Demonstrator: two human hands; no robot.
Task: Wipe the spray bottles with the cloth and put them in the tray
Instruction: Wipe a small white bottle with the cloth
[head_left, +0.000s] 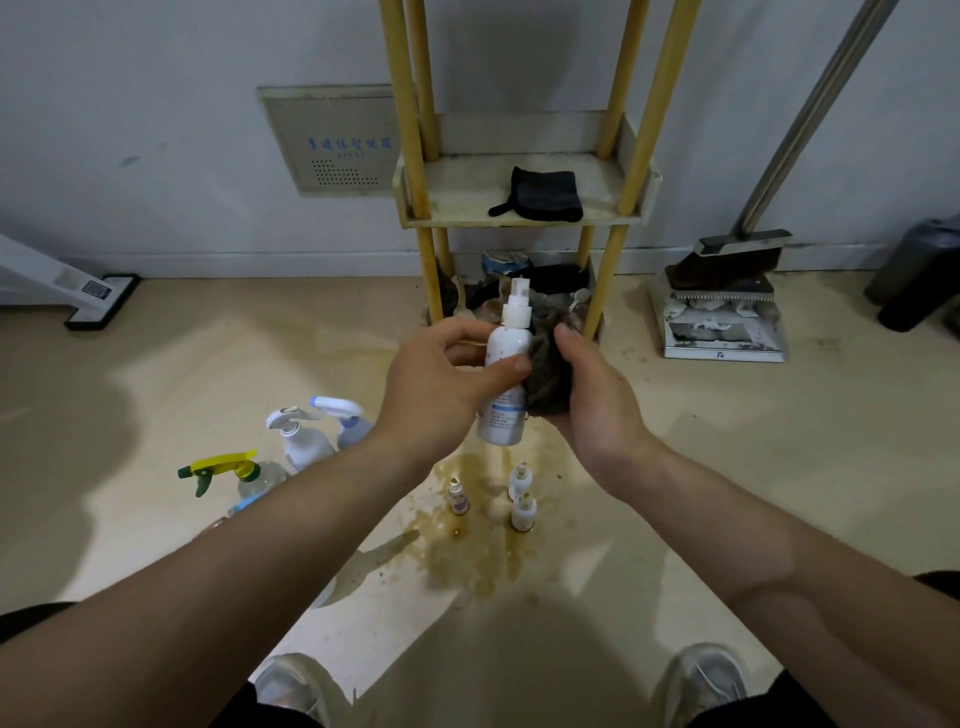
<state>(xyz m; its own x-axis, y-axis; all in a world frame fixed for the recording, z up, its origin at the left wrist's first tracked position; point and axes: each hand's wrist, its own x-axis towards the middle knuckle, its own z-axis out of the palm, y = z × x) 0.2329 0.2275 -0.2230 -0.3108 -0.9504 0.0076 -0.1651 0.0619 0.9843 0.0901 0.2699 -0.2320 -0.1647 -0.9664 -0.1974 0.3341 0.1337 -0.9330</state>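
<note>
My left hand (441, 384) grips a white spray bottle (506, 374) upright in mid-air, thumb across its front. My right hand (592, 400) holds a bunched grey cloth (545, 364) against the bottle's right side. On the floor to the left stand three trigger spray bottles: one white (301, 439), one with a pale blue head (345, 421), one clear with a yellow-green trigger (234, 473). Three small bottles (519, 499) stand in a brown spill below my hands. The rack's pale tray shelf (457, 202) carries a folded black cloth (543, 195).
The yellow-legged rack (623, 208) stands against the wall, with clutter on its bottom level. A dustpan and broom (722, 306) sit to the right, a dark bin (919, 275) at far right, a white mop head (98, 301) at left. My shoes (291, 686) show at the bottom.
</note>
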